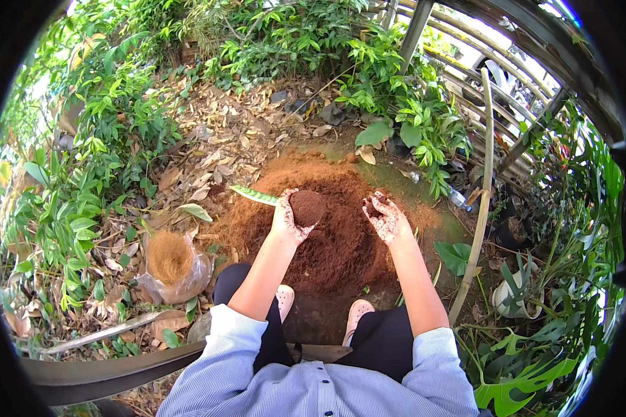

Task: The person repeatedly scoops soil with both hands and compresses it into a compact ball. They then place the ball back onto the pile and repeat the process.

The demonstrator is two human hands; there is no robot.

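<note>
A round, dark brown mass of fine soil or coco peat [307,208] sits in my left hand [287,216], whose fingers curve around its left side. Whether a pot lies under the mass is hidden. A long green leaf with pale edges [254,195] sticks out to the left beside that hand. My right hand [386,215] is to the right, palm up, fingers curled, with a little dark soil on the fingers and palm. Both hands are dirty with soil and hang over a wide heap of reddish-brown soil or coco peat [334,260].
At the left, a clear plastic bag [193,276] holds tan fibre [169,257]. Dry leaves cover the ground behind the heap. A bamboo pole [481,219], a plastic bottle [458,199] and a white pot [516,298] are at the right. Shrubs surround the spot.
</note>
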